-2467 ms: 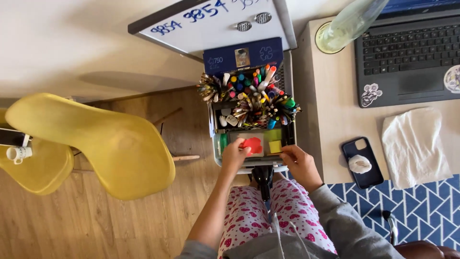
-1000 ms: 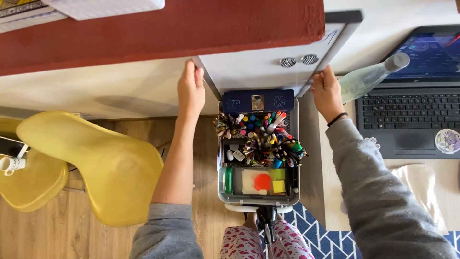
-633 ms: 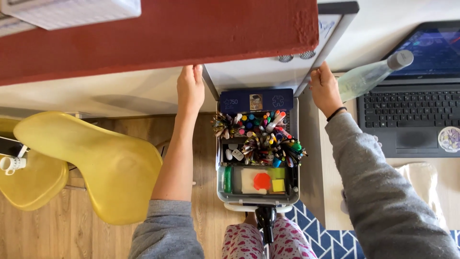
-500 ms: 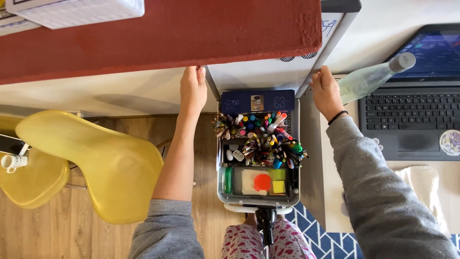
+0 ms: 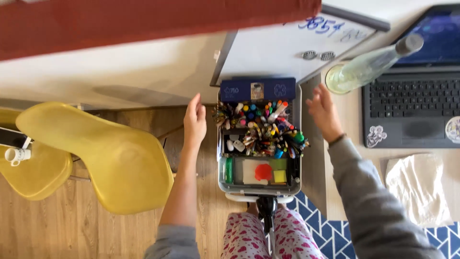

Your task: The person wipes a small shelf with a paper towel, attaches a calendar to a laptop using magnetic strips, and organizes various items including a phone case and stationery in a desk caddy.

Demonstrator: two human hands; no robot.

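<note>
A grey cart [image 5: 223, 180] stands between my knees, packed with several coloured pens [image 5: 261, 127], a dark blue puzzle box [image 5: 257, 89] and sticky notes [image 5: 268, 171] in red, yellow and white. A whiteboard [image 5: 282, 45] leans against the wall behind it. My left hand [image 5: 194, 120] hovers flat to the left of the cart, holding nothing. My right hand [image 5: 323, 111] hovers to the cart's right over the desk edge, fingers apart, empty.
A yellow chair [image 5: 98, 156] stands at the left, with a second yellow seat [image 5: 33, 170] holding a small white mug [image 5: 17, 154]. On the desk at the right are a glass bottle [image 5: 369, 64], a laptop [image 5: 412, 105] and a white cloth [image 5: 419, 184]. A red shelf [image 5: 143, 19] overhangs.
Both hands have let go of the whiteboard's side edges and drawn back toward me, now flanking the cart. The whiteboard rests tilted against the wall. The view has shifted slightly.
</note>
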